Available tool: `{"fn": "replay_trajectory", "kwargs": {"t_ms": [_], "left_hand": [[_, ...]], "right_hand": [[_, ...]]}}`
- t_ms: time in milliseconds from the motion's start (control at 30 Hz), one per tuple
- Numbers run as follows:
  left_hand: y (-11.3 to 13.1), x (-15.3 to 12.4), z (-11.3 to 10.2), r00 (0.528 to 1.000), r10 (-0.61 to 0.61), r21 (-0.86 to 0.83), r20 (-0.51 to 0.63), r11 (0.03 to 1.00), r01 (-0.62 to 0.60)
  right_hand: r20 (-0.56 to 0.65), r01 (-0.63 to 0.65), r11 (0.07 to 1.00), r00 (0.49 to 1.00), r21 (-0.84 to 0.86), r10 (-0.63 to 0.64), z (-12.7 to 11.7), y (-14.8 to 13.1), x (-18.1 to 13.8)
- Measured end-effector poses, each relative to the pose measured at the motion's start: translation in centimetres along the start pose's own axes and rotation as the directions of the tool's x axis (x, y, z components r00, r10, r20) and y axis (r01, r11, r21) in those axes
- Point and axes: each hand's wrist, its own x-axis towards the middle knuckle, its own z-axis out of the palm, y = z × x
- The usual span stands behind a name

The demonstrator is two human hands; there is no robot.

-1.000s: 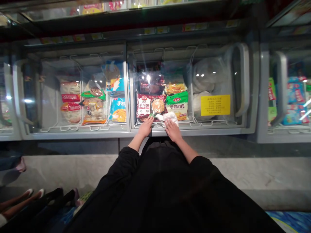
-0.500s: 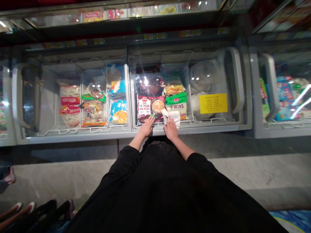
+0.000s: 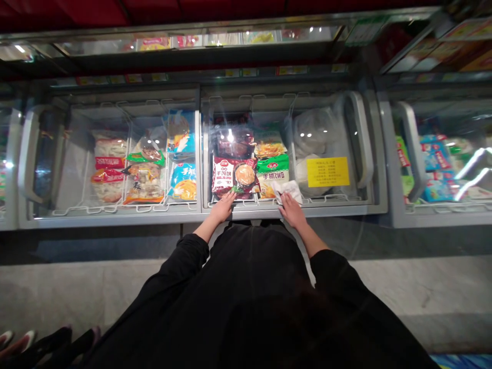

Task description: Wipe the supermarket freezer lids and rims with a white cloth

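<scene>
I stand at a chest freezer with sliding glass lids (image 3: 338, 128). My left hand (image 3: 223, 209) lies flat, fingers stretched, on the near edge of the glass over a red frozen pancake pack (image 3: 233, 177). My right hand (image 3: 291, 209) presses a crumpled white cloth (image 3: 289, 189) onto the glass, just right of a green pancake pack (image 3: 272, 171). A yellow label (image 3: 328, 171) is stuck on the lid to the right of the cloth. White bags (image 3: 313, 136) lie under the glass behind it.
The left lid (image 3: 77, 154) covers more packs: red, green and blue ones (image 3: 183, 174). Another freezer section (image 3: 434, 164) with blue boxes stands to the right. A shelf (image 3: 200, 43) runs above. Another person's shoes (image 3: 15, 341) show at the lower left on the grey floor.
My right hand has slid the white cloth to the right along the glass, from beside the red pack toward the yellow label. The left hand stays in place.
</scene>
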Motion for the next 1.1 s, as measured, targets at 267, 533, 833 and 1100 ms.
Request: {"fn": "replay_trajectory", "kwargs": {"t_ms": [267,533,833,1100], "left_hand": [[6.0,3.3,1.7,0.997,0.04,0.056,-0.064,0.998,-0.037],[16.0,11.1,4.1,0.996,0.09,0.079,0.004,0.993,-0.09],[21.3,14.7,5.6,1.0,-0.012,0.107,0.028,0.994,0.009],[24.7,15.5,6.7,0.992,-0.121,0.083,-0.039,0.989,0.124]], "right_hand": [[-0.16,-0.397,0.917,0.903,0.04,0.399,0.4,4.5,-1.2],[-0.021,0.111,0.992,0.994,0.063,-0.11,0.8,4.1,-1.1],[-0.12,-0.222,0.974,0.967,0.047,0.226,-3.7,21.1,-7.6],[-0.198,-0.348,0.934,0.913,0.078,0.357,-4.3,24.4,-5.9]]}}
